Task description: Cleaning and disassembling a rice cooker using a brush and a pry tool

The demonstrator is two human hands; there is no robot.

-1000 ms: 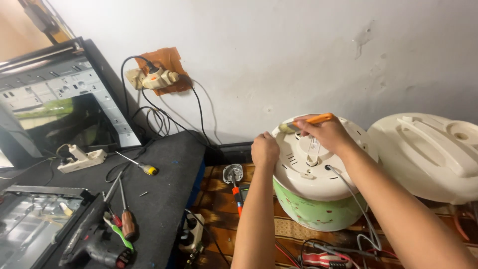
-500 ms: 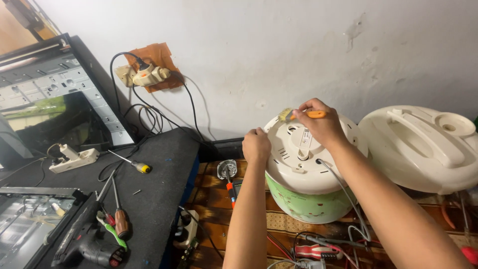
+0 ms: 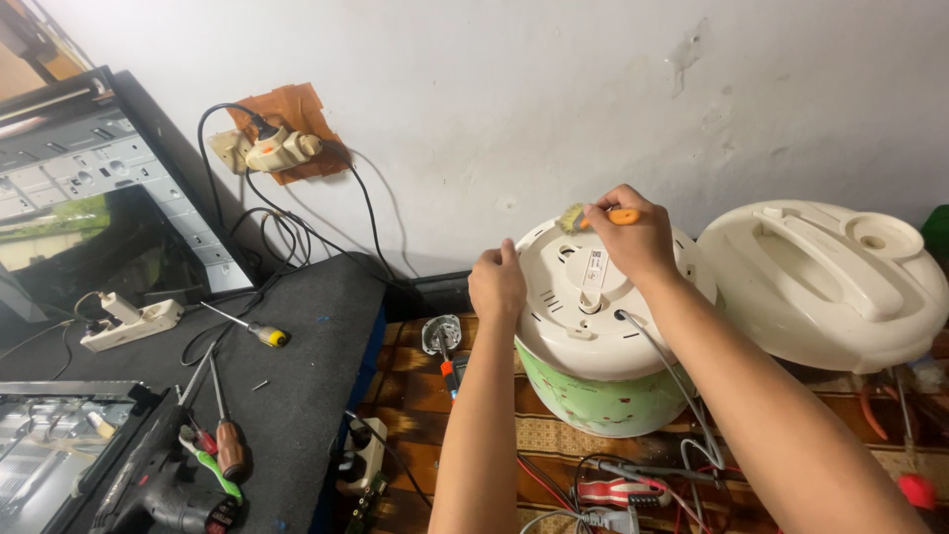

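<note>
Here the rice cooker body (image 3: 593, 336) stands upside down on a patterned brown mat (image 3: 415, 396), its cream base plate facing up and its green wall below. The left hand (image 3: 497, 282) rests on the near-left rim of that base, fingers curled down over the edge and gripping it. The right hand (image 3: 638, 237) sits at the far rim, fingers closed around a small brush with an orange handle (image 3: 623, 215); the handle pokes out to the right of the knuckles, while the bristle head (image 3: 571, 218) sticks out to the left of the fingertips and touches the base's far edge. A grey cord (image 3: 672, 381) trails from the base's middle down under the right forearm.

Just beside the cooker on the right lies its cream lid (image 3: 820, 282), apart from both hands. On the left, a black bench (image 3: 297, 376) carries 2 screwdrivers (image 3: 227, 445), a yellow-handled screwdriver (image 3: 252, 328) and a white power strip (image 3: 133, 324). A wall socket (image 3: 272, 148) holds plugs above.
</note>
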